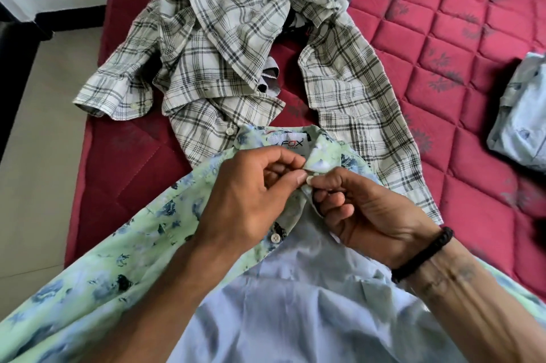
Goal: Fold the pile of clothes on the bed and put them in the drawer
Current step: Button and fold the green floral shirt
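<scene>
Both hands pinch the green floral shirt [97, 271] at its collar, left hand [248, 194] on the buttonhole edge, right hand [363, 215] on the top button [309, 180], edges touching, shirt's length running from collar toward the person on the bed [443, 37]

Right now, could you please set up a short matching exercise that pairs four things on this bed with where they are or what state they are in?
Things:
1. green floral button-up shirt
2. grey-and-white plaid shirt
3. pale blue folded garment
4. black braided wristband

States:
A. folded at the right edge of the red quilted mattress
B. crumpled, unfolded
C. on the right wrist
D. collar pinched by left hand and right hand

Pairs: 1-D, 2-B, 3-A, 4-C
</scene>
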Demonstrator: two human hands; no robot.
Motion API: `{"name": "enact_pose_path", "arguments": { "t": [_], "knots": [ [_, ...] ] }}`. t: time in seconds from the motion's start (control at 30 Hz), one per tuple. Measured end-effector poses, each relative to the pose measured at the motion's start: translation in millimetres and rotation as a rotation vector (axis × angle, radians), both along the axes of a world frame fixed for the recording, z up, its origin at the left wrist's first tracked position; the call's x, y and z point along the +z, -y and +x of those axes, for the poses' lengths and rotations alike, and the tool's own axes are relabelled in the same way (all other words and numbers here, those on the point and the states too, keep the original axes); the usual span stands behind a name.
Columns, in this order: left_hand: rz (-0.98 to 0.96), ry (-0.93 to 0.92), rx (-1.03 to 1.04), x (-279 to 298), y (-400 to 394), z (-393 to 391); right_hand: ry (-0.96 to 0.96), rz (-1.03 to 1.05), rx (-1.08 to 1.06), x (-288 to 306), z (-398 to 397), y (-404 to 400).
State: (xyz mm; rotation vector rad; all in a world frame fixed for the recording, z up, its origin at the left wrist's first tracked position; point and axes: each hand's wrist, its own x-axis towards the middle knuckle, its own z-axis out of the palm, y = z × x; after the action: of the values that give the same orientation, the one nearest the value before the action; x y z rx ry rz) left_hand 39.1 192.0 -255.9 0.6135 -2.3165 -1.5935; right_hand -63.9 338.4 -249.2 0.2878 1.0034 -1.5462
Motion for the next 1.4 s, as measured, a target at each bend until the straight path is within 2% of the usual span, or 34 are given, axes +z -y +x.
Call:
{"name": "enact_pose_path", "arguments": {
  "t": [0.07, 0.13, 0.17, 0.2, 0.23, 0.27, 0.3, 0.37, 0.4, 0.47, 0.5, 0.57, 0.63, 0.7, 0.77, 0.83, 0.87, 0.93, 1.03, 1.1, 1.17, 1.23, 1.3, 1.37, 1.4],
  "knots": [
    [-0.161, -0.037, -0.017, 10.3, 4.6, 3.1, -0.047, -0.031, 0.056, 5.0, -0.8, -1.4],
    [-0.47, -0.014, 0.015, 13.6, 24.3, 3.7, -0.266, -0.012, 0.076, 10.6, -11.7, -7.8],
    [-0.594, 0.042, 0.049, 14.6, 40.3, 5.8, -0.521, 0.038, 0.041, 12.6, -22.4, -13.2],
    [-0.616, 0.151, 0.074, 12.0, 55.3, 8.0, -0.859, 0.157, -0.002, 12.9, -35.7, -20.0],
    [-0.552, 0.283, 0.08, 11.7, 66.5, 13.4, -1.213, 0.329, -0.038, 14.7, -48.6, -25.0],
    [-0.454, 0.4, 0.059, 8.7, 73.4, 16.5, -1.465, 0.462, -0.021, 12.1, -61.6, -26.7],
    [-0.354, 0.465, 0.026, 4.0, 75.3, 18.4, -1.551, 0.53, 0.073, 8.2, -72.2, -27.4],
    [-0.192, 0.483, -0.049, 3.1, 69.2, 19.0, -1.405, 0.507, 0.336, -0.7, -74.1, -22.7],
    [-0.127, 0.484, -0.084, 9.0, 63.0, 18.1, -1.402, 0.528, 0.462, -0.6, -70.0, -20.1],
    [0.001, 0.499, -0.119, 18.0, 56.3, 16.8, -1.555, 0.581, 0.67, 1.7, -63.7, -13.7],
    [0.077, 0.499, -0.115, 28.3, 51.9, 19.5, -1.6, 0.568, 0.685, 15.2, -59.8, -14.8],
    [0.297, 0.485, -0.062, 53.3, 46.8, 29.9, -1.669, 0.501, 0.594, 49.4, -53.6, -17.2],
    [0.459, 0.348, -0.002, 83.0, 51.0, 38.9, -1.694, 0.37, 0.357, 91.0, -49.5, -23.8],
    [0.473, 0.143, 0.017, 132.1, 59.6, 48.7, -1.628, 0.143, 0.142, 145.0, -35.8, -35.8],
    [0.341, -0.023, -0.069, 193.8, 64.0, 55.4, -1.57, -0.021, 0.004, 197.8, -24.4, -42.9],
    [0.105, -0.144, -0.162, 270.2, 56.8, 64.8, -1.54, -0.164, -0.129, 258.8, -12.5, -45.0],
    [-0.006, -0.207, -0.156, 303.6, 54.1, 68.3, -1.481, -0.261, -0.173, 287.3, -4.9, -45.8],
    [-0.266, -0.322, -0.132, 389.3, 45.2, 89.0, -1.528, -0.384, -0.273, 362.1, 15.8, -55.0],
    [-0.752, -0.242, -0.068, 480.5, 43.0, 117.8, -1.889, -0.221, -0.317, 442.4, 30.6, -69.0],
    [-1.106, -0.112, 0.086, 538.2, 43.1, 142.6, -2.103, -0.074, -0.189, 495.9, 42.2, -88.3],
    [-1.345, -0.092, 0.295, 582.6, 40.9, 168.6, -2.347, 0.175, -0.027, 543.4, 56.9, -109.6],
    [-1.364, -0.191, 0.456, 611.0, 34.5, 190.3, -2.434, 0.278, -0.109, 579.3, 69.8, -124.6],
    [-1.27, -0.299, 0.565, 630.7, 24.9, 204.6, -2.373, 0.325, -0.16, 603.3, 80.3, -136.5],
    [-1.203, -0.382, 0.665, 647.2, 13.9, 218.0, -2.348, 0.489, 0.014, 618.1, 97.8, -150.3],
    [-1.184, -0.42, 0.707, 655.4, 7.0, 227.0, -2.351, 0.534, 0.031, 625.8, 103.5, -158.8]
  ]
}}
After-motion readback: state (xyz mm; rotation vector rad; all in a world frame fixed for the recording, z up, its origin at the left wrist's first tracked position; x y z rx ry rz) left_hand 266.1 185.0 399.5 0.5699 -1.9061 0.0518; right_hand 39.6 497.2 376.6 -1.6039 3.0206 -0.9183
